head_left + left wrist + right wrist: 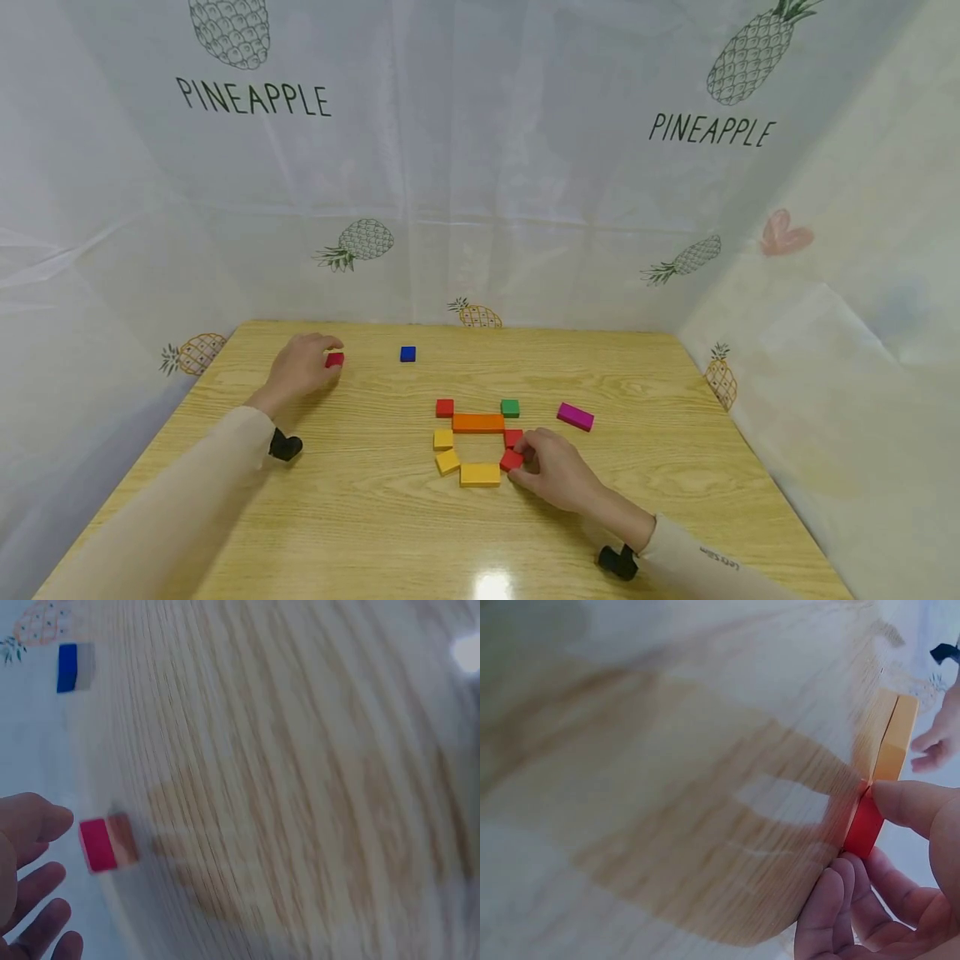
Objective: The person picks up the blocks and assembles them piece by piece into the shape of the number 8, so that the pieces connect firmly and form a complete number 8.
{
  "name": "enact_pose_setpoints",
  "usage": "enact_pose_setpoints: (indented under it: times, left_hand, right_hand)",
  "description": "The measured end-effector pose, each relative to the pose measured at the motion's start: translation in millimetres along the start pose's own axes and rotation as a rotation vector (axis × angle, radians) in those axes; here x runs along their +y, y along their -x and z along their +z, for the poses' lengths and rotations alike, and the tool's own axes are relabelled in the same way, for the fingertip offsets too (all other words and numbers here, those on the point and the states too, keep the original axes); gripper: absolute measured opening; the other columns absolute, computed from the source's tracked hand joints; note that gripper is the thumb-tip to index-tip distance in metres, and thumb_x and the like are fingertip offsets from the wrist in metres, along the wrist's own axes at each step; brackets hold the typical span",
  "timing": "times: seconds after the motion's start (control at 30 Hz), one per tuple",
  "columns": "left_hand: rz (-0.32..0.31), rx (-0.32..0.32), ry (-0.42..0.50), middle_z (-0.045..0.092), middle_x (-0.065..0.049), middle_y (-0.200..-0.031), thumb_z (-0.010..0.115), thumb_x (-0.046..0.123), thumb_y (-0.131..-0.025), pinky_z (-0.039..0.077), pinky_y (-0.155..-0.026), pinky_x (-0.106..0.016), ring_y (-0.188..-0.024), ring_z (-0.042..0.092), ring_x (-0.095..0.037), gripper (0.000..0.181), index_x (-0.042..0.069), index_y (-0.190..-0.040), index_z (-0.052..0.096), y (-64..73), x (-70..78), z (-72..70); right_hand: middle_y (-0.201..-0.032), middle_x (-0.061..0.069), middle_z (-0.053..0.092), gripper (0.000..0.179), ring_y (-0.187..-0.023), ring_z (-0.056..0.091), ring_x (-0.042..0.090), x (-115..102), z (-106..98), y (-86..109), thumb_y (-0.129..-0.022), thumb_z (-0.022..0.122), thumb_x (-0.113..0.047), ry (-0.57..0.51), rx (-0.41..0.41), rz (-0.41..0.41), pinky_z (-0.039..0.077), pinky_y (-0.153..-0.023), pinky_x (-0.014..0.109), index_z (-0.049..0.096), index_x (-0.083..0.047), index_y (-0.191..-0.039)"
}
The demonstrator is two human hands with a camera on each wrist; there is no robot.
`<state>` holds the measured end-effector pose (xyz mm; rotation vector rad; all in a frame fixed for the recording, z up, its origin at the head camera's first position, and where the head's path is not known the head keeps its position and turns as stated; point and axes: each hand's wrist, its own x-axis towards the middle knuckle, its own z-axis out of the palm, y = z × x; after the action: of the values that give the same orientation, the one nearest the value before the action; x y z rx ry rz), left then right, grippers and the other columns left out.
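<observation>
At the table's far left, my left hand [303, 367] reaches beside a red block [334, 360], thumb and fingers spread around it. The left wrist view shows a gap between the fingertips and that red block [99, 845]. My right hand [557, 471] pinches another red block [511, 461] between thumb and fingers at the lower right of a ring of blocks. In the right wrist view the thumb lies on one side of this red block [863, 825], with fingers on the other. A yellow block [480, 475] lies close to its lower left.
Around the ring lie an orange bar [478, 424], a green block [510, 408], a red block [445, 408] and two yellow blocks [443, 439]. A blue block [408, 354] sits farther back, a magenta bar [575, 417] to the right. Pineapple-print cloth [480, 167] surrounds the wooden table.
</observation>
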<state>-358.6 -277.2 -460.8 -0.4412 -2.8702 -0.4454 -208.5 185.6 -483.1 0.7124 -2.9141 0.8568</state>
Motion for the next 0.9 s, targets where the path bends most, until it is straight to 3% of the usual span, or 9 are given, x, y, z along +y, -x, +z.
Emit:
enact_pose_setpoints:
  times: [0.2,0.47,0.9]
  left_hand:
    - [-0.014,-0.066,0.036,0.061,-0.031,-0.141,0.071,0.015,-0.097,0.046,-0.103,-0.070,-0.129,0.053,-0.058,0.045,-0.002,-0.139,0.065,-1.0,-17.4,-3.3]
    - [0.033,-0.143,0.082,0.059,-0.032,-0.144,0.071,0.018,-0.101,0.047,-0.104,-0.069,-0.129,0.056,-0.054,0.050,-0.002,-0.146,0.060,0.3,-32.2,-0.8]
    - [0.068,-0.103,0.113,0.067,-0.028,-0.133,0.072,0.014,-0.102,0.052,-0.096,-0.064,-0.115,0.066,-0.047,0.041,-0.002,-0.139,0.065,1.2,-34.6,3.1]
  right_hand:
    - [-0.091,-0.003,0.061,0.023,-0.077,0.050,0.007,0,1,-0.4,-0.091,0.087,-0.021,0.009,-0.002,0.014,0.048,-0.069,0.024,0.070,-0.011,-0.103]
    - [-0.091,-0.003,0.061,0.024,-0.077,0.050,0.007,1,2,-0.3,-0.091,0.087,-0.021,0.014,-0.001,0.007,0.048,-0.069,0.024,0.070,-0.011,-0.103]
    - [-0.091,-0.003,0.061,0.022,-0.076,0.050,0.007,1,2,-1.0,-0.091,0.086,-0.021,0.013,-0.002,0.007,0.048,-0.068,0.024,0.069,-0.012,-0.103]
